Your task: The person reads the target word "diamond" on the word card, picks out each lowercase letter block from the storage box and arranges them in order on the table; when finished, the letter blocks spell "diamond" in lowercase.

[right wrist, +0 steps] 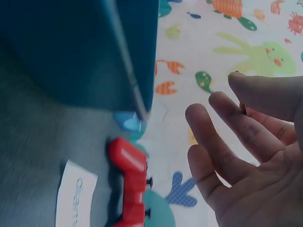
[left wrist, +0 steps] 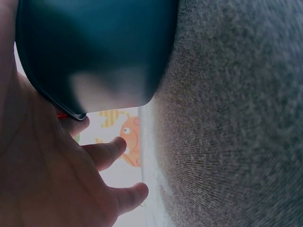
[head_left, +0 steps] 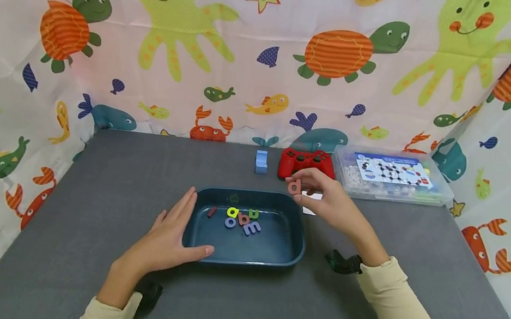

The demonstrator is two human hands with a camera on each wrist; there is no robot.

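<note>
A dark blue tray (head_left: pixel 266 252) holds several small coloured letters: a yellow "a" (head_left: pixel 233 212), a green "u" (head_left: pixel 254 214), a reddish "b" (head_left: pixel 243 219), a purple "o" (head_left: pixel 230 223) and a purple "m" (head_left: pixel 252 228). A thin dark red piece (head_left: pixel 212 212) lies left of them. My left hand (head_left: pixel 164 242) rests against the tray's left side, fingers extended, thumb over the near rim. Above the tray's far right corner, my right hand (head_left: pixel 328 201) pinches a reddish-brown letter "d" (head_left: pixel 294 187) between thumb and fingers. In the right wrist view, that letter is mostly hidden.
Behind the tray are a light blue block (head_left: pixel 261 162), a red game controller (head_left: pixel 307 163) and a clear plastic case (head_left: pixel 394 175) with a printed label. A white card (right wrist: pixel 75 198) with printing lies beneath my right hand. A sea-animal cloth hangs around the grey table (head_left: pixel 133 180).
</note>
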